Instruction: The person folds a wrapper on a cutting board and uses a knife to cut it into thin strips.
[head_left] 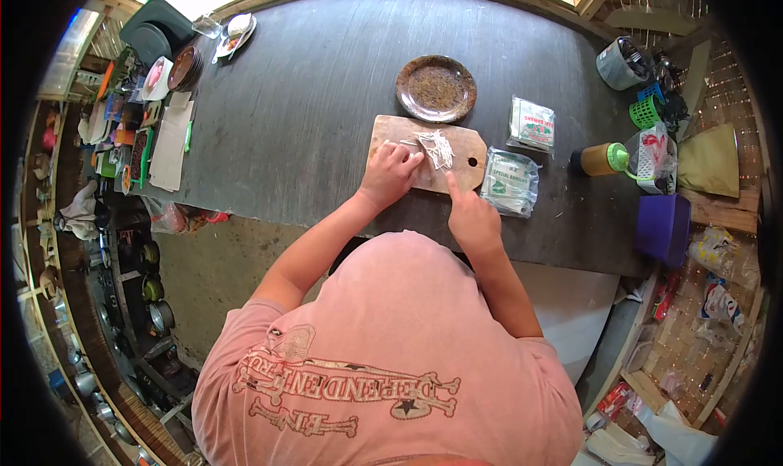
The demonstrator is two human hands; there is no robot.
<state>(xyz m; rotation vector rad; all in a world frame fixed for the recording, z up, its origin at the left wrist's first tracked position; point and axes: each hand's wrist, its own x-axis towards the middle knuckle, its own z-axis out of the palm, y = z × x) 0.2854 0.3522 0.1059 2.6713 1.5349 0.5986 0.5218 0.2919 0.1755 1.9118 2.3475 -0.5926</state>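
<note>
White strips [439, 150]: on board [391, 130], 12 o'clock.
Left hand [391, 174]: curled, strips' 8 o'clock.
Right hand [475, 218]: index extended, 5 o'clock; both grips unclear.
Board: likely gathering; next needs light touch.

Left hand [388, 175] curled, right hand [475, 221] with a finger out

The left arm [314, 242] slants forward, bare, and its fingers [397, 151] bend down, a little farther out than the other hand's. The right arm [510, 291] angles inward toward it, index finger [453, 185] stretched forward, the rest tucked under where I can't make them out. The hands sit near each other, not touching.
</note>
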